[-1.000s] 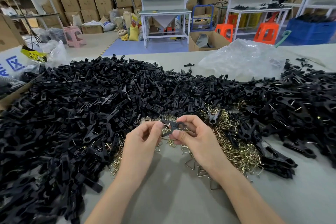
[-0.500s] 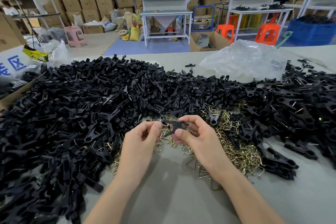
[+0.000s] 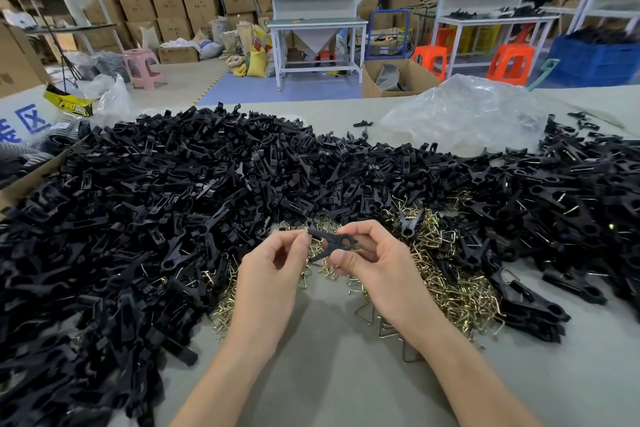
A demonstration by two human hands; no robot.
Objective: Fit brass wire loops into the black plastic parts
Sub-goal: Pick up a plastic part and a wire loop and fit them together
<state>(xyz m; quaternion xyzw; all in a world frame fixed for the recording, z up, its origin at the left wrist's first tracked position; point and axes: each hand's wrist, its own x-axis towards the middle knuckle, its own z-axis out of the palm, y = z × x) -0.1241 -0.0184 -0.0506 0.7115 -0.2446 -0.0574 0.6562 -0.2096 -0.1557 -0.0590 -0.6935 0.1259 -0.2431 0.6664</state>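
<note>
A black plastic clip [image 3: 337,241] is held between both hands above the table. My right hand [image 3: 377,263] pinches its ringed middle and right end between thumb and fingers. My left hand [image 3: 273,267] pinches the clip's left tip with thumb and forefinger. Just behind and beside the hands lies a heap of brass wire loops [image 3: 450,284]. A huge pile of loose black plastic parts [image 3: 166,204] covers the left and middle of the grey table [image 3: 329,374]. Whether a loop sits in the held clip cannot be told.
More black parts [image 3: 581,191] spread over the right side. A crumpled clear plastic bag [image 3: 464,114] lies at the back right. A cardboard box edge [image 3: 20,184] borders the left. Several bare wire loops [image 3: 391,326] lie under my right wrist. Workbenches, stools and stacked cartons stand beyond.
Both hands keep the same hold on the clip; they have shifted only slightly, the clip turned a little between the fingers.
</note>
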